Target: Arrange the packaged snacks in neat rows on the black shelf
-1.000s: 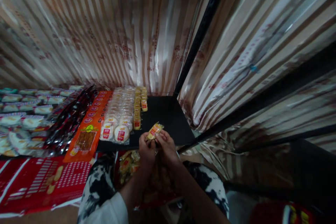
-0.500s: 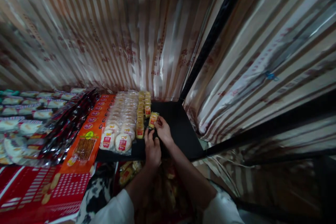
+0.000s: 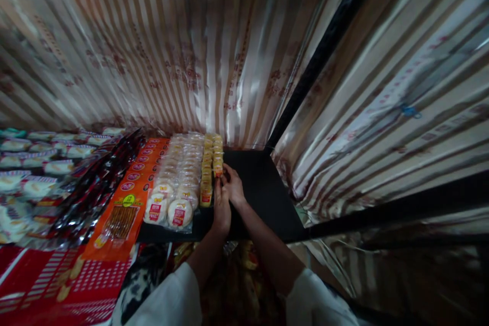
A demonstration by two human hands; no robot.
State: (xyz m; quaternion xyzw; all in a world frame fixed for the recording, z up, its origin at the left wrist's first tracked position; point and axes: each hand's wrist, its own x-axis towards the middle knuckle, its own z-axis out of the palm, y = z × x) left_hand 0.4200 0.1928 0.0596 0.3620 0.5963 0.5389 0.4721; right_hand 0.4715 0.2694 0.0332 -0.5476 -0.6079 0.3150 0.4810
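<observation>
On the black shelf (image 3: pixel 260 198), small yellow wrapped snack packets (image 3: pixel 207 183) stand in two narrow rows. At the near end of the shorter right row is a snack packet (image 3: pixel 218 169) with an orange label, partly covered by my fingers. My right hand (image 3: pixel 234 186) is bent round its right side and near corner, with the fingertips partly hidden. My left hand (image 3: pixel 221 208) has its fingers stretched out together, tips against the packet's near face. Left of these rows lie clear-wrapped round white crackers (image 3: pixel 180 213) with red labels.
Further left are an orange snack bag (image 3: pixel 118 214), dark shiny packets (image 3: pixel 86 191) and white packets (image 3: pixel 57 167). A red perforated basket (image 3: pixel 49 285) sits at the lower left. Below the shelf are more yellow packets (image 3: pixel 248 260). A black post (image 3: pixel 305 86) rises before striped sheeting (image 3: pixel 171 35).
The yellow packet in my right hand has moved back and left to the end of the right row. My left hand has come forward, its fingers now straight against the packet.
</observation>
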